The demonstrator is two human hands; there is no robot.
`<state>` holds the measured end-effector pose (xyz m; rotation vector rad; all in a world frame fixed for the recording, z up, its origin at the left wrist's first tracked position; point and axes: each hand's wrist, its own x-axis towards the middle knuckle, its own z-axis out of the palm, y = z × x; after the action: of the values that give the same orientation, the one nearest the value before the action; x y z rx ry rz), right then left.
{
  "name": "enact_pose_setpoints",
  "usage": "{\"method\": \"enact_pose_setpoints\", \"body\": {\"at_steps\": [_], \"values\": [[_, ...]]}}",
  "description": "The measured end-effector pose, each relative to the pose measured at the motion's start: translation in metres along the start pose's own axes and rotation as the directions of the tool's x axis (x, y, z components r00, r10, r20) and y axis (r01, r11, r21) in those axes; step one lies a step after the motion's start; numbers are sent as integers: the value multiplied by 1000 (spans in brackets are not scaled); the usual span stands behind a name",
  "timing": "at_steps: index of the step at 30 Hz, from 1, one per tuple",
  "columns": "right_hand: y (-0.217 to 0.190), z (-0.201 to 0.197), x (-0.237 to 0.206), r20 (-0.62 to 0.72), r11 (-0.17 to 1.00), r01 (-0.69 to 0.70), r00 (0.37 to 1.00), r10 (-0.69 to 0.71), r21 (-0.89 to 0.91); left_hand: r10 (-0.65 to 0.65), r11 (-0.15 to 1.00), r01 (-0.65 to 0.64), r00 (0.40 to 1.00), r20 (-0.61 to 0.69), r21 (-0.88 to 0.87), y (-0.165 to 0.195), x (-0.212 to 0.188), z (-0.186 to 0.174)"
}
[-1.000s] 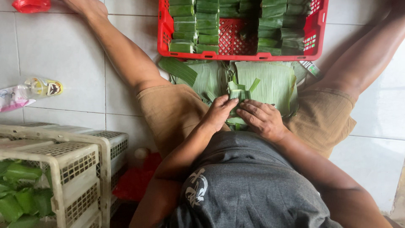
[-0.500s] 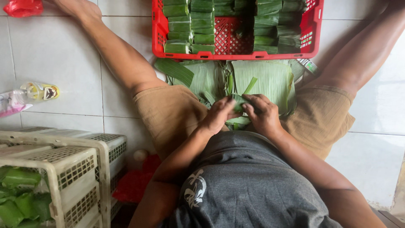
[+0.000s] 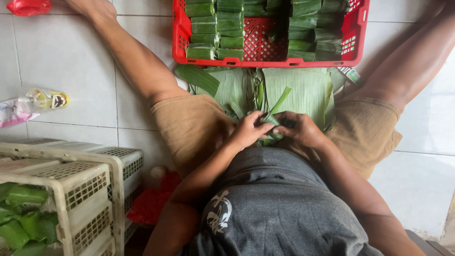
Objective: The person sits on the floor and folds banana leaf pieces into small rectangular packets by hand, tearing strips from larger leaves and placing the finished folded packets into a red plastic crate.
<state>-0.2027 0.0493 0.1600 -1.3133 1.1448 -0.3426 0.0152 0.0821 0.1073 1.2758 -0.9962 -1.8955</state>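
We find left hand [image 3: 249,130] and right hand [image 3: 298,129] clamped on a leaf parcel [image 3: 274,124]; judged light, soft, tear-prone; grip the folded ends; crate [image 3: 265,61] beyond.

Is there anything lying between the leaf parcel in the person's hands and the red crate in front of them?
Only flat banana leaves lie on the floor between the leaf parcel, pinched by the left hand and right hand, and the red crate. Nothing tall stands there. The crate's near rim faces the hands, with green packets stacked inside.

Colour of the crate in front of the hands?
Red crate, clearest in the head view.
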Motion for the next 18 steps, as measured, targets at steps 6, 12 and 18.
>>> {"method": "enact_pose_setpoints", "body": {"at_steps": [6,12,18], "values": [[38,-27,11,-268,852,53,958,105,521,111,933,-40,978,-179,359,-8,71,-25],[52,-39,14,-394,764,145,907,152,629,231,609,139,911,-342,781,4,102,-23],[52,-31,23,-401,772,190,912,90,606,65,573,282,920,-386,769,25,99,-21]]}}
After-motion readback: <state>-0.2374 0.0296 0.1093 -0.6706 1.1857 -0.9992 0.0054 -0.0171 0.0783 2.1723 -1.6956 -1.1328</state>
